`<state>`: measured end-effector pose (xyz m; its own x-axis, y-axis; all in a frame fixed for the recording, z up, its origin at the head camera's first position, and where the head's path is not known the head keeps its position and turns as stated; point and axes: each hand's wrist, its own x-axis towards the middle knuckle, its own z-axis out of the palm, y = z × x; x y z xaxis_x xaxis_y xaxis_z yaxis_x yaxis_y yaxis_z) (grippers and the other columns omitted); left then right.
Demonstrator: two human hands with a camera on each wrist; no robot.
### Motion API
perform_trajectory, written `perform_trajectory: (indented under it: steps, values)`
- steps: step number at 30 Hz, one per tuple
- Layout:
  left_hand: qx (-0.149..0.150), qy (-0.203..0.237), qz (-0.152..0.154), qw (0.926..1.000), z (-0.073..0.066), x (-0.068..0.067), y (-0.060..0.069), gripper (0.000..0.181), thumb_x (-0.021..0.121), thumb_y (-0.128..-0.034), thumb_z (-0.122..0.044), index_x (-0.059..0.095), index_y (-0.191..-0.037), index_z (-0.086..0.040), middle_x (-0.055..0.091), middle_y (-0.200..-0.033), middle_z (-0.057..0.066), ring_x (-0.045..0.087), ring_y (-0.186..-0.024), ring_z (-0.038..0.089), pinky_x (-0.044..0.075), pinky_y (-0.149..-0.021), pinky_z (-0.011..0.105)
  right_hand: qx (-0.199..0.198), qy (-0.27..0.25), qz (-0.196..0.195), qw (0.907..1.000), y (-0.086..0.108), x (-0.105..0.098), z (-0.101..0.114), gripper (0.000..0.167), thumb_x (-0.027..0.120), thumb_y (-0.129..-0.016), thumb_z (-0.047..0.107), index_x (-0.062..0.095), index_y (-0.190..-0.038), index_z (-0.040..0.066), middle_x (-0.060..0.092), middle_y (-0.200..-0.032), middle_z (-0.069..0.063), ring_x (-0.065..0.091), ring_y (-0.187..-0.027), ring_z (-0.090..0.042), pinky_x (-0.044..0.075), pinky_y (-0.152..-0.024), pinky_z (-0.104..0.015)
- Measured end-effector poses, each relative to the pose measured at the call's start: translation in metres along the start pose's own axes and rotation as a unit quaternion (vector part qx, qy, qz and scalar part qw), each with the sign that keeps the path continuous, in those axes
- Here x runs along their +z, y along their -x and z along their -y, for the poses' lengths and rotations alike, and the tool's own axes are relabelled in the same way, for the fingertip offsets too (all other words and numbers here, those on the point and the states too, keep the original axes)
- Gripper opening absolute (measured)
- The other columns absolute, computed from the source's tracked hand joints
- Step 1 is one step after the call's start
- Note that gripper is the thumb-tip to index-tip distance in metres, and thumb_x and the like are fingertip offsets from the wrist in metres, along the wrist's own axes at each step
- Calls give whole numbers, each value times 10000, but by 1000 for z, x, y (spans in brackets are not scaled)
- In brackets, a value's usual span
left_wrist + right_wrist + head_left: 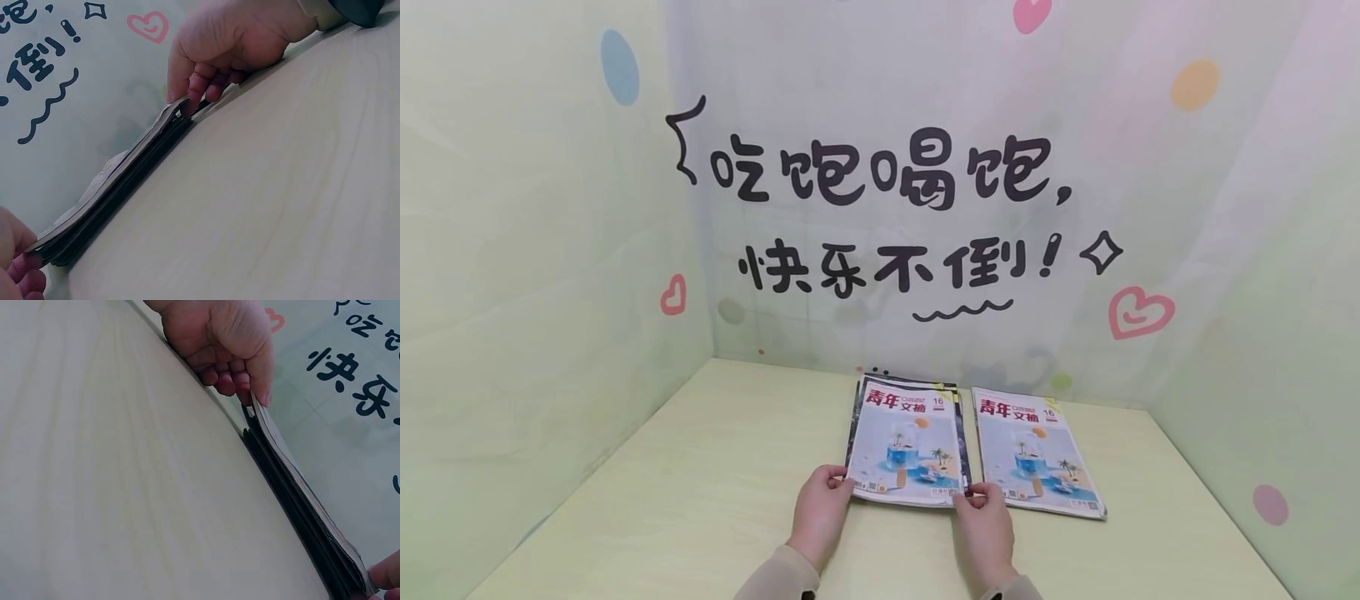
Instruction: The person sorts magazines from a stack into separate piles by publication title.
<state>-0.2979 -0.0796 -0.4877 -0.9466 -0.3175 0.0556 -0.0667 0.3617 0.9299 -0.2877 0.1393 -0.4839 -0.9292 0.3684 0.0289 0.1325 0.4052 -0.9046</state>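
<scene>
A magazine (910, 437) with a white and blue cover lies on top of a stack of dark-edged magazines (134, 194) on the table. My left hand (822, 510) pinches its near left corner, thumb above and fingers below. At the near right corner my right hand (985, 529) pinches it the same way. In both wrist views the gripped corners sit slightly above the dark magazines, leaving a small gap near the opposite hand. A second magazine (1037, 454) with the same cover lies just right of the stack, partly behind my right hand.
The pale wooden table (700, 500) extends to the left and in front of the stack. A printed fabric wall (880, 342) with black lettering stands close behind the magazines, and side walls (1285, 417) close off the left and right.
</scene>
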Motion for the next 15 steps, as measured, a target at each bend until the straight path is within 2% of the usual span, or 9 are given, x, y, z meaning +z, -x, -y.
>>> perform_trajectory:
  steps: [8, 10, 12, 15]
  values:
    - [86, -31, 171, 9998, -2, -1, 2, 381, 601, -851, -97, 592, -1215, 14, 529, -809, 45, 481, -716, 188, 420, -617, 298, 23, -519, 149, 9985, 0, 1, 2, 352, 589, -879, 101, 530, -1194, -43, 541, -876, -99, 502, -778, -223, 408, -644, -308]
    - [156, -149, 251, 9995, -1, -1, 3, 423, 584, -833, -89, 584, -1243, 17, 553, -813, 50, 495, -724, 192, 433, -637, 318, 52, -727, 242, 9970, 0, 1, 3, 403, 551, -882, 82, 533, -1258, -63, 570, -967, -155, 524, -872, -259, 464, -712, -338]
    - [254, -317, 313, 9987, -2, -2, 3, 457, 568, -827, -94, 577, -1271, 17, 599, -874, 62, 522, -776, 200, 462, -694, 363, 109, -858, 346, 9957, 1, 2, 4, 443, 514, -892, 76, 520, -1307, -77, 582, -1126, -230, 539, -1029, -326, 500, -842, -404]
    - [349, -544, 362, 9973, -1, -2, 3, 462, 560, -848, -123, 576, -1290, 9, 638, -976, 83, 551, -873, 233, 474, -804, 442, 193, -945, 440, 9944, 1, 2, 6, 455, 479, -907, 83, 508, -1327, -89, 502, -1341, -268, 457, -1245, -380, 436, -993, -500]
